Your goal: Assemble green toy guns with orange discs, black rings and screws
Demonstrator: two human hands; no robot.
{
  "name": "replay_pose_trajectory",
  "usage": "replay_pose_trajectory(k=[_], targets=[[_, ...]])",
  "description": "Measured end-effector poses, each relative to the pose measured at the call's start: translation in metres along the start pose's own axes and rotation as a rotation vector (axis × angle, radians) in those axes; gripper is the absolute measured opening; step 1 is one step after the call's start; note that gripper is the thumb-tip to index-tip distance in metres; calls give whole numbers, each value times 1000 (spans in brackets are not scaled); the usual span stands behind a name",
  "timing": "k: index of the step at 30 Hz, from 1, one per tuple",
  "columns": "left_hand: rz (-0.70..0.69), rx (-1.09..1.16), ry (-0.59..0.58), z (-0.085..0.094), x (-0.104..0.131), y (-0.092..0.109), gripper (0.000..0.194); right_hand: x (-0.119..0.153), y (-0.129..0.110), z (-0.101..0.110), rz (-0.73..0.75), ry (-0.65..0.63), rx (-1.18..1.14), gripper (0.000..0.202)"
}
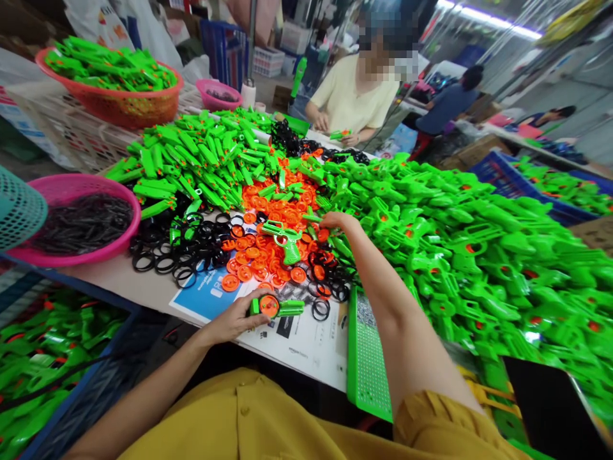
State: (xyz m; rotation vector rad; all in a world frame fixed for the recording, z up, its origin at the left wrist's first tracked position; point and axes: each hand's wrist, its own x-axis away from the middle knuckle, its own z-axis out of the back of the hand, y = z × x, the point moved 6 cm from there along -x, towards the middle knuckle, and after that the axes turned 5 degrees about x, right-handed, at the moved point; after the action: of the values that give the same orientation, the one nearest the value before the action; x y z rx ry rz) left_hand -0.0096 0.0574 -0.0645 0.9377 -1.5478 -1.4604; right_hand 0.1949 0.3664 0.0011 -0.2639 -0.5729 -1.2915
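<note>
Near the table's front edge, my left hand [237, 318] is closed around a green toy gun part [290, 308]. A round orange disc [269, 306] sits in that part, by my thumb. My right hand [341, 223] reaches over the pile's middle, its fingers pinched at a slim green plastic piece [312, 218]. Between the hands, a green toy gun half [287, 246] lies on a heap of orange discs [249, 255]. Loose black rings [184, 275] lie left of the discs, and more black rings [320, 310] lie to their right.
Green gun shells [431, 217] are heaped at right, long green pieces [191, 150] at left. A pink basket [136, 211] holds dark parts; a green tray [353, 345] stands by my right forearm. A phone [550, 409] is at lower right. A co-worker [357, 96] sits opposite.
</note>
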Motion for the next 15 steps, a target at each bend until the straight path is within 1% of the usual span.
replay_pose_trajectory(k=[3,6,9,10,11,13,15], targets=[[2,23,4,-1,0,0,63,27,8,-15,-10,-93,-48,30],[23,27,2,-2,0,-2,67,53,17,-21,17,-135,-79,32],[33,29,11,-2,0,-3,69,70,30,-18,84,-194,-139,50],[30,31,14,-2,0,-3,68,71,34,-13,96,-183,-154,54],[25,33,15,-2,0,-3,67,69,38,-7,87,-142,-154,56],[16,33,15,-3,0,-2,65,58,45,5,13,-4,-104,53],[17,24,8,-4,0,-3,64,43,46,10,-83,118,-28,50]])
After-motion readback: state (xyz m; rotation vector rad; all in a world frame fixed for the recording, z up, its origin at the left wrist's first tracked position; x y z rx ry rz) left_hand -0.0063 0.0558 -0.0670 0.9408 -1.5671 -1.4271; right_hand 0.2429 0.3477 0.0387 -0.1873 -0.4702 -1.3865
